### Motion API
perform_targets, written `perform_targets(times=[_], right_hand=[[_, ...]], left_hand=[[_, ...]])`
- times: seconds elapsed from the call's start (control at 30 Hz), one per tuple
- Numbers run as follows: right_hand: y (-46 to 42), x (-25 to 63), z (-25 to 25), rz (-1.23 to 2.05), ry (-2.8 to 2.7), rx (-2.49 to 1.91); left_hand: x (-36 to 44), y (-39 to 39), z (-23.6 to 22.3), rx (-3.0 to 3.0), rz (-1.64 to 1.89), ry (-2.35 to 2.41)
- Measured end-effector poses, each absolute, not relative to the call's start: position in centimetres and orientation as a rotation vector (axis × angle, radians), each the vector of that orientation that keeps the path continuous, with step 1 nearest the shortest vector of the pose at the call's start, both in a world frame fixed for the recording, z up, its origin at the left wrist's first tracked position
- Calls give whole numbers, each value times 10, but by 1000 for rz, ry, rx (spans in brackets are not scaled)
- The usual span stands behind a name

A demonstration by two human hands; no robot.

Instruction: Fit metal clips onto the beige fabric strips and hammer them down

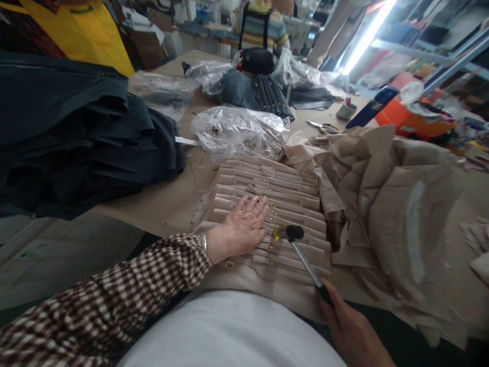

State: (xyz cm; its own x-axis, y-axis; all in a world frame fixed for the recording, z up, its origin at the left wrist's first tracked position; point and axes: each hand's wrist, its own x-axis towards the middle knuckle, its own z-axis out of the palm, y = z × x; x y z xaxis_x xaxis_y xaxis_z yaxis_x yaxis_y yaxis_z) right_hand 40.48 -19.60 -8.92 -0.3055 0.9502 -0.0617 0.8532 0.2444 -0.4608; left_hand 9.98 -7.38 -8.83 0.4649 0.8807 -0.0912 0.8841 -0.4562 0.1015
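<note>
Several beige fabric pieces (301,206) lie overlapped in a row in front of me, each with a zipper and a small gold-coloured metal part. My left hand (240,229) rests flat on them, fingers stretched out. My right hand (349,326) is wrapped round the handle of a small hammer (309,265) with a black head and a silver shaft. The hammer's head is over the right part of the row, beside a yellowish spot; whether it touches the fabric I cannot tell. A metal ring (229,264) lies by my left wrist.
Dark cloth (76,132) is heaped at the left, beige cloth (401,204) at the right. Behind the row lie a clear plastic bag (237,130), snips (324,127) and a small cup (347,110). Across the table a person in a striped top (248,33) is at dark fabric pieces (263,94).
</note>
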Motion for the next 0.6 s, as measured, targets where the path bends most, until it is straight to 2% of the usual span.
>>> perform_targets(times=[0.07, 0.37, 0.6], right_hand=[[-193, 405, -90, 667, -2285, -1770], [-172, 405, -86, 522, -2209, -1781], [-174, 407, -121, 524, -2252, -1805]], left_hand=[[99, -74, -90, 2576, -38, 1553], [98, -38, -88, 2593, 8, 1619], [99, -105, -83, 2763, 99, 1469]])
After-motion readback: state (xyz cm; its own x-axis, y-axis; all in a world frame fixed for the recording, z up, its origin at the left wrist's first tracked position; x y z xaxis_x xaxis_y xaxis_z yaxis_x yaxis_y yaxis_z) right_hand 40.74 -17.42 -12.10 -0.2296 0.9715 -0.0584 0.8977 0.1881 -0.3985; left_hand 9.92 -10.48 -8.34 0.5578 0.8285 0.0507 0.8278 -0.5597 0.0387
